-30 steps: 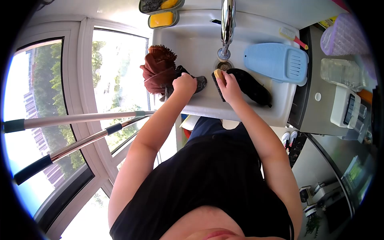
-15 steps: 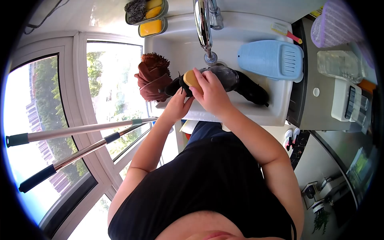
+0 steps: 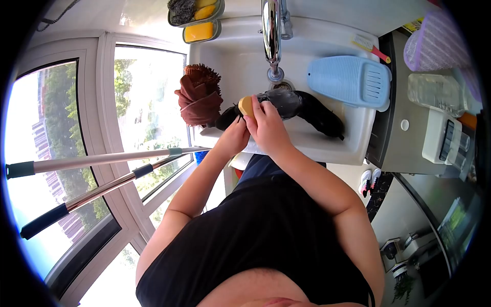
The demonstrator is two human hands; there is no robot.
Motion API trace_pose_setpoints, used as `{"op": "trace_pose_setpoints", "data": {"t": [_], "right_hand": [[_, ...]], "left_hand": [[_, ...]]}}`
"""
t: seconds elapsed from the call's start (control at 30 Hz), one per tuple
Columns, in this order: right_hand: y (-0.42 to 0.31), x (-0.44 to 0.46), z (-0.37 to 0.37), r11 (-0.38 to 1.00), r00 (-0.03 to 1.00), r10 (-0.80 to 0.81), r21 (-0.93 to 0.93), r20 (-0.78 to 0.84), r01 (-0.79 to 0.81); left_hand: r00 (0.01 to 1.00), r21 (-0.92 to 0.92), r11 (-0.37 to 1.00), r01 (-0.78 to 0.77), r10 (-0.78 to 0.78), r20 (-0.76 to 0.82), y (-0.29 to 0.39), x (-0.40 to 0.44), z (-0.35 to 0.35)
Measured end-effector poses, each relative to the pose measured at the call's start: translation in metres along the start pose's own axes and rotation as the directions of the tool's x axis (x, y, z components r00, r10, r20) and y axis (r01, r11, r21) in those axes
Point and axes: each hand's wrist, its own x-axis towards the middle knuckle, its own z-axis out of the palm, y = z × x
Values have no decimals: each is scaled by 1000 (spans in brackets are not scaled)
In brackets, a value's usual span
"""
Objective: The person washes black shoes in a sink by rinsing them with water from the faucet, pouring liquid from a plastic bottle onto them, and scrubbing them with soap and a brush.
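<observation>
My right hand (image 3: 270,129) is closed round a yellow-tan bar of soap (image 3: 246,106), holding it against a long piece of black fabric (image 3: 321,116). The fabric looks wet and lies across the front of the white sink (image 3: 232,43), with a shiny, water-filled part in the middle. Close beside the right hand, my left hand (image 3: 234,137) has its fingers pinched on the fabric's left part. Its fingertips are partly hidden. To the left of the hands, a bunched brown cloth (image 3: 200,100) hangs over the sink's edge.
A chrome faucet (image 3: 272,38) hangs over the drain. On the sink's right lies a blue washboard (image 3: 348,79), with a small brush (image 3: 369,47) behind it. Soap dishes (image 3: 200,33) sit at the back left. Two poles (image 3: 102,162) lean at the window.
The whole view has shifted slightly. Both hands have moved a little over the black fabric, and the soap is tilted more upright in my right hand.
</observation>
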Motion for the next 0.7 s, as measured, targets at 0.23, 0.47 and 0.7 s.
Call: {"op": "trace_pose_setpoints", "data": {"t": [0.23, 0.47, 0.7], "right_hand": [[51, 10, -23, 927, 995, 83, -362, -60, -99], [69, 11, -22, 918, 999, 47, -393, -14, -48], [65, -2, -13, 965, 995, -88, -242, 48, 97]], "left_hand": [[976, -233, 968, 90, -133, -175, 10, -1, 2], [979, -148, 985, 89, -114, -170, 10, -3, 0], [973, -232, 970, 73, -120, -196, -7, -12, 5]]}}
